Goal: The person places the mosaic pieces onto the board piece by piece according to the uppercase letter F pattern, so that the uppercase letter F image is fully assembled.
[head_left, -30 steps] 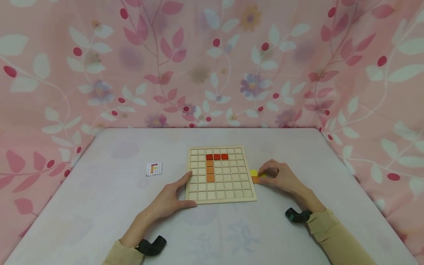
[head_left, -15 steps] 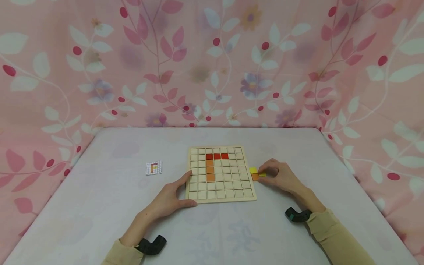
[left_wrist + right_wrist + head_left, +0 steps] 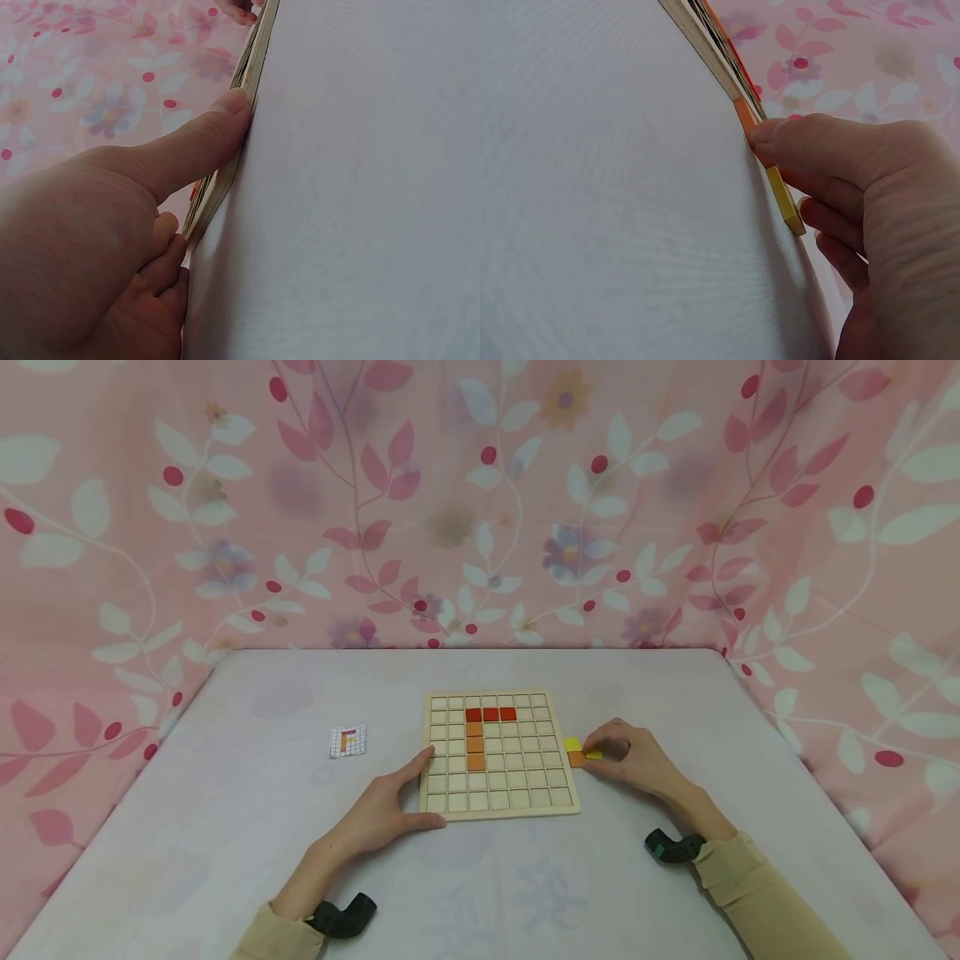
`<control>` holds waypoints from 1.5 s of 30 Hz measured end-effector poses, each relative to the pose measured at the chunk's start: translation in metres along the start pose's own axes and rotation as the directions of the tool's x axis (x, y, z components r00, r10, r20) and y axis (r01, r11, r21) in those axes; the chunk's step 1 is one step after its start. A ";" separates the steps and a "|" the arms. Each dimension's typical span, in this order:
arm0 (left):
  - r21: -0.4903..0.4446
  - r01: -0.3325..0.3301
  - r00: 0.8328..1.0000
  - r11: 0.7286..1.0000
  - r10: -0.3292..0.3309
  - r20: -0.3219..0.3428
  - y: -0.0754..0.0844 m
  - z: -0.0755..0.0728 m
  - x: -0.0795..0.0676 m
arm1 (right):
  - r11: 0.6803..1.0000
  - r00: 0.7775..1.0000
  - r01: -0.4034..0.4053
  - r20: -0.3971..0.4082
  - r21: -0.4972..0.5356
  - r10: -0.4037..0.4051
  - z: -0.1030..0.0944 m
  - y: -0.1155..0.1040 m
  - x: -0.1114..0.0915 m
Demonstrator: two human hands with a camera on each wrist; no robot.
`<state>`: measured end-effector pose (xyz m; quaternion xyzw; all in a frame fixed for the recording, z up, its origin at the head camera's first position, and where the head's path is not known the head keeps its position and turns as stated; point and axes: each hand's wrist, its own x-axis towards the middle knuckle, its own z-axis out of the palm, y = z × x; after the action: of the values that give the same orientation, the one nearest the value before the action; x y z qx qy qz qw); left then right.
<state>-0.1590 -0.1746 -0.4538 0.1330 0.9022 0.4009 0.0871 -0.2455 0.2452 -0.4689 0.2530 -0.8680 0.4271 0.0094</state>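
A pale wooden grid board (image 3: 501,817) lies on the table. Three red tiles (image 3: 491,715) form a row in its grid, and orange tiles (image 3: 476,745) run down below the leftmost red one. My left hand (image 3: 378,814) spans the near left corner, its straight thumb against the near edge and its index finger at the left edge. Beside the board's right edge, my right hand (image 3: 633,760) pinches an orange tile (image 3: 744,116) between thumb and index finger. One yellow tile (image 3: 572,744) lies just beyond it; another yellow tile (image 3: 783,199) sits on its right, partly behind the fingers.
A small paper card (image 3: 347,742) printed with a coloured grid pattern lies left of the board. The white-covered table (image 3: 225,827) meets a pink flowered cloth (image 3: 450,527) at the back and sides.
The orange tile and the yellow tile beyond it have shifted very slightly away from me, by the board's right edge. My left hand and the board look unchanged.
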 end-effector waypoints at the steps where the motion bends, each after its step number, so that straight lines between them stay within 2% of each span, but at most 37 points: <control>1: -0.001 -0.001 1.000 1.000 0.001 0.000 0.000 0.000 0.000 | 1.000 1.000 -0.002 0.001 0.004 0.002 0.000 0.000 0.000; 8: 0.003 -0.004 1.000 1.000 0.004 0.000 0.000 0.000 0.000 | 1.000 1.000 0.024 0.006 -0.008 -0.024 0.002 -0.001 0.000; 16: 0.000 0.001 1.000 1.000 -0.001 0.003 0.000 0.000 0.000 | 1.000 1.000 0.000 0.006 0.007 0.000 0.001 -0.002 0.001; 23: 0.003 0.004 1.000 1.000 -0.004 0.001 -0.001 0.000 0.000 | 0.999 0.999 0.036 -0.006 -0.013 -0.036 0.002 -0.001 0.001; 29: 0.002 0.007 1.000 1.000 -0.007 0.002 -0.001 -0.001 0.000 | 1.000 1.000 0.010 0.001 -0.003 -0.010 0.002 -0.003 0.002; 34: -0.006 0.003 1.000 1.000 -0.003 0.002 0.000 -0.001 0.000 | 0.999 0.999 -0.038 0.000 0.033 0.038 -0.003 -0.015 0.004; 39: -0.007 -0.005 1.000 1.000 0.005 0.002 0.002 -0.001 0.001 | 1.000 1.000 -0.020 -0.023 0.022 0.021 -0.010 -0.035 0.006; 45: -0.008 0.005 1.000 1.000 -0.005 0.002 0.001 0.000 0.001 | 1.000 0.999 -0.016 -0.040 0.010 0.017 -0.006 -0.030 0.013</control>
<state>-0.1595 -0.1734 -0.4529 0.1310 0.9008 0.4043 0.0893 -0.2443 0.2289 -0.4395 0.2373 -0.8676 0.4364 0.0219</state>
